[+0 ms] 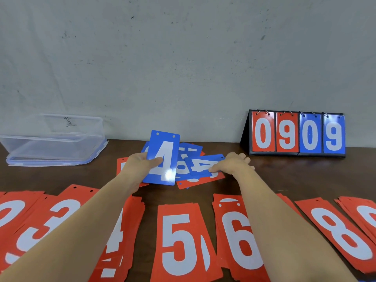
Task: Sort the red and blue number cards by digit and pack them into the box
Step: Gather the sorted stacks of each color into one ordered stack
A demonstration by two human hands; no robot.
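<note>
Our left grip (140, 162) clasps an upright blue 4 card (165, 146) at twelve o'clock. Our right grip (234, 163) pinches a second blue 4 (200, 165) atop the loose pile (189, 149). The clear box (61, 139) sits at ten o'clock.

The clear plastic box (61, 143) stands well left of the loose pile (189, 171) of blue and red cards. One blue 4 card (162, 159) is raised upright at the pile's left edge. A second blue 4 card (203, 164) lies sideways on top of the pile. The red stacks (179, 241), sorted by digit, form a row on the near side of the pile.

Even bright light, sharp, edges bowed
</note>
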